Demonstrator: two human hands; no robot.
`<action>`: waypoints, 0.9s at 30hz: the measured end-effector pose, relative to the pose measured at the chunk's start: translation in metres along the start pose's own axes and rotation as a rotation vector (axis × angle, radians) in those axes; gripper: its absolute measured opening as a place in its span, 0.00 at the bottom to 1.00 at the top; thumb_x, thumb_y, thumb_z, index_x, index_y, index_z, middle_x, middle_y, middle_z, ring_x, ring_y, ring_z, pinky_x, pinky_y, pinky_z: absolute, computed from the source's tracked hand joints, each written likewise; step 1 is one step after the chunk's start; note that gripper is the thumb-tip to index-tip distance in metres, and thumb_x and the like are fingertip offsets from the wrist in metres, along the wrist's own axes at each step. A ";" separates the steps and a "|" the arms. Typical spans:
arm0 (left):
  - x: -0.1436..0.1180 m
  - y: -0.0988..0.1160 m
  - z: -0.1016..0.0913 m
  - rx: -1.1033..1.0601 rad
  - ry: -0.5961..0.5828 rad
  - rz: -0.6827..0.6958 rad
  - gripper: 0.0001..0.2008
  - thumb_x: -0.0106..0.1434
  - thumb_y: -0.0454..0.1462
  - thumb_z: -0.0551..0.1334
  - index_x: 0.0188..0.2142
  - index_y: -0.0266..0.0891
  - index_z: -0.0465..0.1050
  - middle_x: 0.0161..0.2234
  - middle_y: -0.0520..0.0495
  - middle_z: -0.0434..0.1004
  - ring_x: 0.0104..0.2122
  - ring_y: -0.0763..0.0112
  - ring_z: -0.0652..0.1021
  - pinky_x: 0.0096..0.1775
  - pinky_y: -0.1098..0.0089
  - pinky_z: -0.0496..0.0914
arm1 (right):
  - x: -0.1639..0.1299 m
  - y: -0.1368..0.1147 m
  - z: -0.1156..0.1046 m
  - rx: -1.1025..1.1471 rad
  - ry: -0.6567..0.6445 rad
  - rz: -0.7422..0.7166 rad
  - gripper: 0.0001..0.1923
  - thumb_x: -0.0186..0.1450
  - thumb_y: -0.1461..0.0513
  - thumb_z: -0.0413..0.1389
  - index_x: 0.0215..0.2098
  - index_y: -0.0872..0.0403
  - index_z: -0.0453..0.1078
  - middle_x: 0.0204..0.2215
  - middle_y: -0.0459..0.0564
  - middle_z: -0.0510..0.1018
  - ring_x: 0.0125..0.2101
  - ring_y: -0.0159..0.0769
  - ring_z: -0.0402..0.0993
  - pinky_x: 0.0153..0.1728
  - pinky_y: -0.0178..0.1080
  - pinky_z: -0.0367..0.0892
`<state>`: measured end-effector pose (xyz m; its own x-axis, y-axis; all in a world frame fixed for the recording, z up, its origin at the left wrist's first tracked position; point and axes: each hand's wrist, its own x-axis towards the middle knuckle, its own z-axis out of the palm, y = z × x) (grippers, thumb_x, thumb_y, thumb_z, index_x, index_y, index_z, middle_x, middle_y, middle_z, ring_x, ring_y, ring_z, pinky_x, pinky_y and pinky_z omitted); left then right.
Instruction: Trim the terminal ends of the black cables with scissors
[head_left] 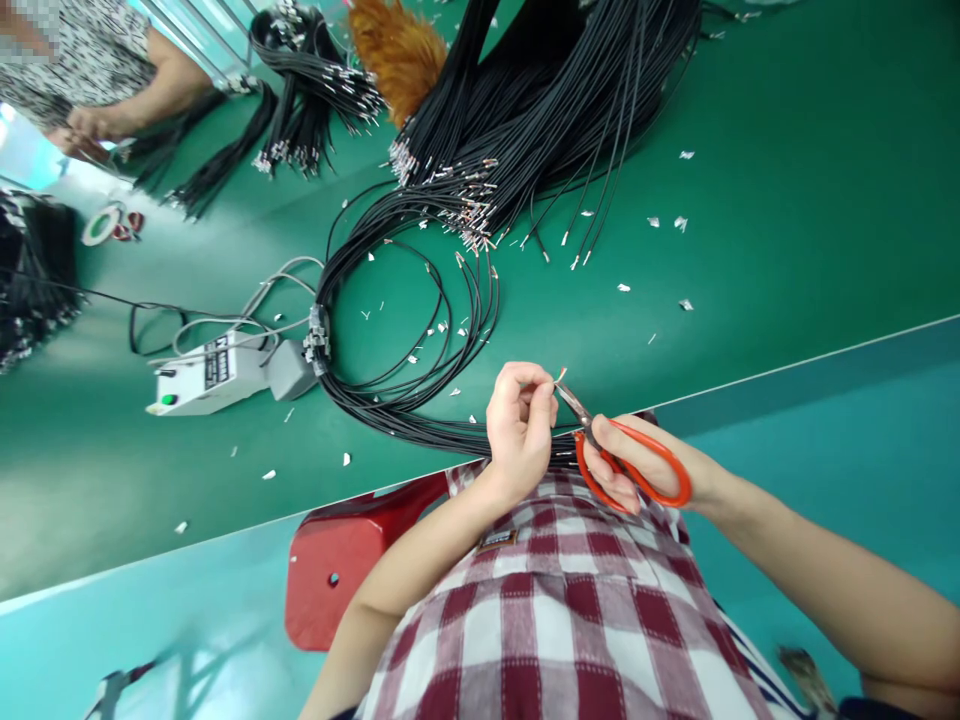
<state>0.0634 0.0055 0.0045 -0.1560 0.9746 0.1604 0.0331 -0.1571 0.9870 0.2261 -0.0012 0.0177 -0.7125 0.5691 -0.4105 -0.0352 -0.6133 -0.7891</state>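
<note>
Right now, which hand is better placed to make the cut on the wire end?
The right hand, probably. It holds the orange-handled scissors, whose blades already point at the wire tip. The left hand pinches that tip, so it only steadies the wire.

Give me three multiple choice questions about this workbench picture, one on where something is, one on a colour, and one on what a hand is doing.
1. Where does the small white control box sit?
A. on the green table, left of the coiled wires
B. on the red stool
C. in the person's lap

2. What colour are the scissors' handles?
A. blue
B. orange-red
C. black

3. What is the left hand doing?
A. lying flat on the table
B. pinching a wire end at the scissor blades
C. holding the feather duster

Answers: 1 A, the box rests on the green table beside the coiled wires. 2 B, the loops around the right hand fingers are orange-red. 3 B, its fingertips grip a wire end at the blade tips.
</note>
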 end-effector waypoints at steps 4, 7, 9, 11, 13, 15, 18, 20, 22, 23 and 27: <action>-0.002 -0.001 -0.001 0.003 -0.029 0.009 0.06 0.71 0.40 0.58 0.37 0.41 0.65 0.36 0.52 0.65 0.22 0.83 0.68 0.23 0.76 0.65 | 0.001 -0.001 -0.001 -0.004 0.007 -0.011 0.32 0.67 0.38 0.48 0.21 0.54 0.64 0.10 0.41 0.64 0.12 0.26 0.59 0.16 0.31 0.59; -0.003 -0.002 -0.001 0.023 -0.045 0.015 0.06 0.71 0.39 0.57 0.37 0.41 0.66 0.37 0.51 0.65 0.23 0.83 0.68 0.23 0.77 0.64 | 0.003 -0.001 -0.003 -0.020 0.014 -0.018 0.32 0.66 0.38 0.50 0.20 0.54 0.64 0.10 0.41 0.64 0.12 0.26 0.60 0.16 0.31 0.59; -0.004 -0.002 -0.002 0.035 -0.042 0.005 0.06 0.71 0.40 0.58 0.37 0.41 0.65 0.37 0.51 0.64 0.23 0.82 0.67 0.24 0.77 0.64 | 0.005 -0.001 -0.004 -0.050 0.025 -0.021 0.32 0.64 0.37 0.51 0.20 0.54 0.64 0.10 0.41 0.63 0.11 0.26 0.59 0.15 0.31 0.57; -0.003 -0.002 -0.002 0.041 -0.037 -0.007 0.07 0.71 0.40 0.58 0.37 0.40 0.65 0.37 0.51 0.64 0.23 0.82 0.67 0.24 0.77 0.64 | 0.007 -0.002 -0.005 -0.078 0.040 -0.014 0.33 0.63 0.36 0.51 0.19 0.54 0.63 0.09 0.40 0.62 0.10 0.25 0.58 0.14 0.30 0.55; -0.003 -0.001 -0.002 0.036 -0.039 -0.015 0.06 0.71 0.39 0.58 0.36 0.40 0.65 0.36 0.51 0.64 0.23 0.82 0.67 0.24 0.77 0.63 | 0.008 -0.001 -0.008 -0.097 0.033 -0.007 0.33 0.63 0.35 0.51 0.19 0.54 0.63 0.09 0.40 0.62 0.09 0.25 0.57 0.13 0.30 0.54; -0.002 -0.001 -0.002 0.027 -0.047 -0.017 0.05 0.71 0.38 0.57 0.36 0.40 0.65 0.36 0.52 0.63 0.23 0.83 0.66 0.24 0.78 0.63 | 0.009 0.001 -0.012 -0.098 0.007 -0.012 0.33 0.64 0.36 0.51 0.20 0.54 0.63 0.09 0.39 0.62 0.09 0.24 0.57 0.12 0.29 0.54; 0.000 -0.002 -0.002 0.027 -0.062 -0.005 0.05 0.71 0.37 0.57 0.36 0.40 0.65 0.35 0.52 0.63 0.23 0.83 0.66 0.23 0.78 0.62 | 0.012 0.006 -0.021 -0.048 -0.067 -0.045 0.32 0.66 0.38 0.49 0.21 0.54 0.63 0.10 0.38 0.61 0.09 0.24 0.56 0.12 0.30 0.54; 0.000 -0.003 -0.003 0.035 -0.068 0.017 0.05 0.71 0.37 0.57 0.36 0.40 0.65 0.35 0.52 0.64 0.23 0.83 0.66 0.24 0.78 0.63 | 0.014 0.010 -0.026 0.016 -0.129 -0.068 0.31 0.68 0.39 0.48 0.21 0.54 0.62 0.10 0.37 0.59 0.09 0.24 0.54 0.11 0.30 0.54; 0.000 -0.004 -0.003 0.044 -0.072 0.037 0.06 0.71 0.37 0.57 0.35 0.40 0.65 0.35 0.51 0.64 0.23 0.82 0.66 0.24 0.78 0.63 | 0.017 0.015 -0.032 0.070 -0.188 -0.086 0.31 0.68 0.39 0.47 0.21 0.54 0.61 0.10 0.36 0.58 0.09 0.24 0.52 0.11 0.30 0.53; 0.000 -0.004 -0.003 0.048 -0.072 0.037 0.06 0.71 0.37 0.57 0.35 0.39 0.65 0.35 0.51 0.64 0.23 0.82 0.67 0.24 0.78 0.63 | 0.019 0.017 -0.034 0.088 -0.208 -0.093 0.31 0.68 0.39 0.47 0.22 0.53 0.61 0.10 0.36 0.58 0.09 0.24 0.52 0.11 0.30 0.53; -0.004 -0.002 -0.003 0.039 -0.067 0.000 0.07 0.71 0.39 0.58 0.35 0.39 0.65 0.36 0.50 0.64 0.24 0.82 0.66 0.24 0.77 0.63 | 0.021 0.026 -0.041 0.096 -0.234 -0.115 0.31 0.68 0.39 0.48 0.21 0.53 0.61 0.10 0.36 0.58 0.08 0.24 0.53 0.10 0.30 0.52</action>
<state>0.0607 0.0014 0.0017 -0.0892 0.9833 0.1584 0.0718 -0.1523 0.9857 0.2387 0.0174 -0.0298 -0.8423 0.5027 -0.1946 -0.1836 -0.6069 -0.7732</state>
